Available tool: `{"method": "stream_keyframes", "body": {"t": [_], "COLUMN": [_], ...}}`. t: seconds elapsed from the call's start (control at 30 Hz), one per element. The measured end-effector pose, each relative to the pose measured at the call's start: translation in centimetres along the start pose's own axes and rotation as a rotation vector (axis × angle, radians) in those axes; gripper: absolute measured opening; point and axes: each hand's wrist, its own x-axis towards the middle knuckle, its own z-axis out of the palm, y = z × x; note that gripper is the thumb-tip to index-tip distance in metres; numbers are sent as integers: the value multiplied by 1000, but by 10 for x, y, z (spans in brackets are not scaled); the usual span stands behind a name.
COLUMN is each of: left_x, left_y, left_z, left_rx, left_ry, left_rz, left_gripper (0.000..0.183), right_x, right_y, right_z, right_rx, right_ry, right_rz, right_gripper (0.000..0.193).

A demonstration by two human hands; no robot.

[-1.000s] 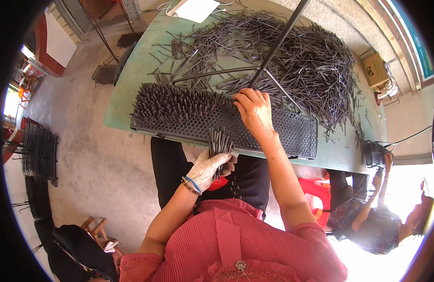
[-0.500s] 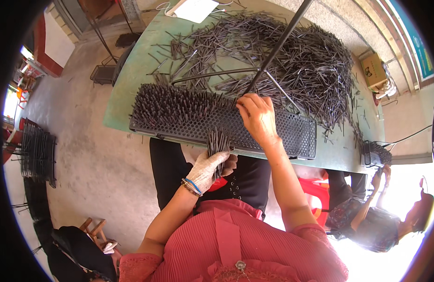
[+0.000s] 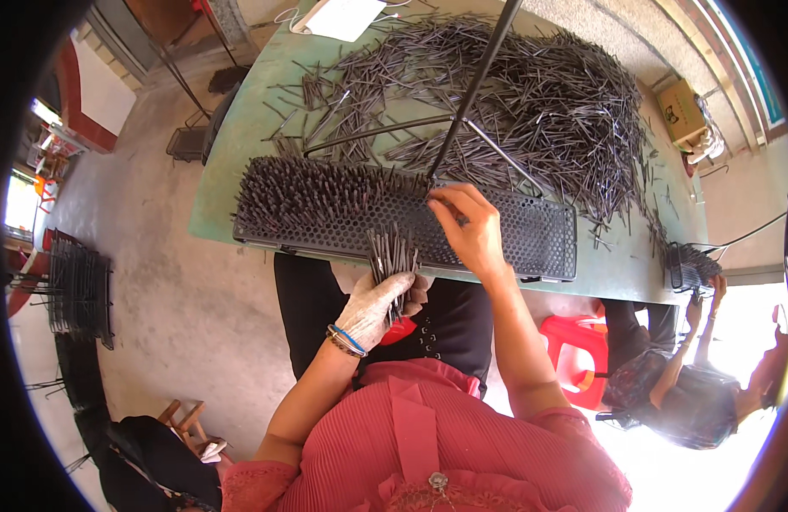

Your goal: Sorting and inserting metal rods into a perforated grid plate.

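My left hand [image 3: 377, 305], in a pale knitted glove, grips an upright bundle of thin dark sticks [image 3: 392, 256] just in front of a long black perforated tray [image 3: 513, 235]. Short dark sticks [image 3: 304, 192] stand packed in the holes of the tray's left part, while the holes on its right show bare. Over the middle of the tray, at the edge of the filled part, is my bare right hand [image 3: 469, 226]. Its thumb and forefinger are pinched together; whatever they hold is too small to make out.
A large heap of loose dark sticks [image 3: 573, 111] covers the green table [image 3: 215, 200] behind the tray. A dark pole with braced legs [image 3: 475, 94] rises from the tray's back. At right, a co-worker [image 3: 684, 397] handles another tray [image 3: 691, 266] near a red stool [image 3: 573, 358].
My right hand has come slightly toward me over the tray, its pinch staying at the edge of the filled part. My left hand still grips its bundle, and the view has shifted a little.
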Motion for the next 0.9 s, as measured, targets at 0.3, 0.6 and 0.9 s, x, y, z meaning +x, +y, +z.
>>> {"method": "stream_keyframes", "body": {"t": [0.3, 0.6, 0.9], "left_x": [-1, 5, 8], "left_y": [-2, -8, -7], "left_z": [14, 23, 26], "left_rx": [-10, 98, 234], "left_ry": [-28, 27, -53], "left_rz": [63, 50, 42], "left_gripper": [25, 26, 28], "right_x": [-36, -45, -36], "right_y": [-6, 5, 9], "right_z": [-3, -13, -26], "right_rx": [475, 455, 588], "right_ry": [-344, -264, -320], "right_rz": [540, 590, 749], "right_gripper": [28, 24, 29]}}
